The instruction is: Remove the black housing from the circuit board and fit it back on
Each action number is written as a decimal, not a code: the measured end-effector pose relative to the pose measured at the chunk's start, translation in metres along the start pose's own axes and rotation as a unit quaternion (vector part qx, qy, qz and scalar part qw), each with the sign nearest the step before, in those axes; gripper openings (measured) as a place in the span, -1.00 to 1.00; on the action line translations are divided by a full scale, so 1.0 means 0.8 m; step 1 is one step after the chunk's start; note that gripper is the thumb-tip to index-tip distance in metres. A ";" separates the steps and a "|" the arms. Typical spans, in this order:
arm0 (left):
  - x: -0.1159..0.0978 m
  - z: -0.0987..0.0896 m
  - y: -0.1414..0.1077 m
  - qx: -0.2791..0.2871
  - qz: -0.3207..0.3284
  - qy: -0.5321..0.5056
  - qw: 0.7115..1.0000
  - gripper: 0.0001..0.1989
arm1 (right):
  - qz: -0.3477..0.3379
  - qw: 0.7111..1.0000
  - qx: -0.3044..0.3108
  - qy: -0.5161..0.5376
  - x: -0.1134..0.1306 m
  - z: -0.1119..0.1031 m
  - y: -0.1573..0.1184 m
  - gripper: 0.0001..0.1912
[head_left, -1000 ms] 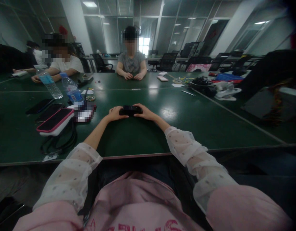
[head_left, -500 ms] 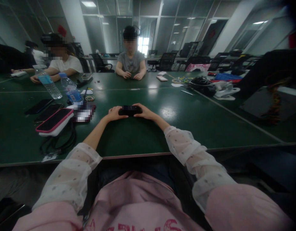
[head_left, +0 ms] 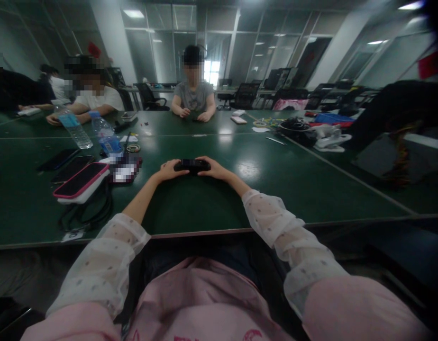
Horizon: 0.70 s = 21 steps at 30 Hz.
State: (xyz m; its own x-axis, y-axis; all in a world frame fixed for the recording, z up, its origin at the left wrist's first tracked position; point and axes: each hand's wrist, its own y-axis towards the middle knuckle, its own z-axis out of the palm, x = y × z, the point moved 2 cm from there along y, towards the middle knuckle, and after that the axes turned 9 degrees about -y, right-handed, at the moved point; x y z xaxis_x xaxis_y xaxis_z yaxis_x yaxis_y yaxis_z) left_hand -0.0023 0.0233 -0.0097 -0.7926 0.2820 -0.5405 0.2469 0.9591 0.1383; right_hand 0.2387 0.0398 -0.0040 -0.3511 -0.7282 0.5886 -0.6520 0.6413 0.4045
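Observation:
Both my hands hold a small black device [head_left: 192, 165] with a dark glossy panel, over the green table in front of me. My left hand [head_left: 170, 170] is closed on its left end, thumb along the near side. At the opposite end, my right hand [head_left: 215, 168] grips it in the same way, fingers over the far side. The fingers partly cover both ends, and I cannot make out its exact kind.
To the left lie a pink-rimmed phone [head_left: 82, 180], dark phones [head_left: 72, 169], black cables [head_left: 93, 210] and two water bottles [head_left: 107, 135]. Across the green table [head_left: 190, 208] sits a person in grey [head_left: 193, 97]. Cables and a white item [head_left: 333, 141] lie right.
The device has turned slightly in my hands, and its dark panel looks different. Both hands keep their hold. The whole view has shifted a little.

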 end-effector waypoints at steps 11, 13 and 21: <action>-0.003 -0.002 -0.002 0.004 0.009 -0.009 1.000 -0.22 | 0.042 0.998 -0.016 0.034 -0.001 0.001 -0.004 -0.35; -0.002 -0.001 -0.002 0.010 0.018 0.003 1.000 -0.22 | 0.046 0.998 -0.018 0.040 -0.004 0.002 -0.003 -0.37; 0.002 0.002 0.000 0.014 0.032 0.023 0.999 -0.22 | 0.042 0.998 -0.022 0.035 -0.004 0.001 -0.001 -0.39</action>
State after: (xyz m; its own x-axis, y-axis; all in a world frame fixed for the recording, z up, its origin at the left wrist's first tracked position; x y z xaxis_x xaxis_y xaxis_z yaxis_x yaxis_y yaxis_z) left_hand -0.0023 0.0239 -0.0120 -0.7993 0.3437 -0.4929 0.3121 0.9384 0.1482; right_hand 0.2401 0.0418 -0.0068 -0.3540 -0.6536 0.6690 -0.5913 0.7106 0.3813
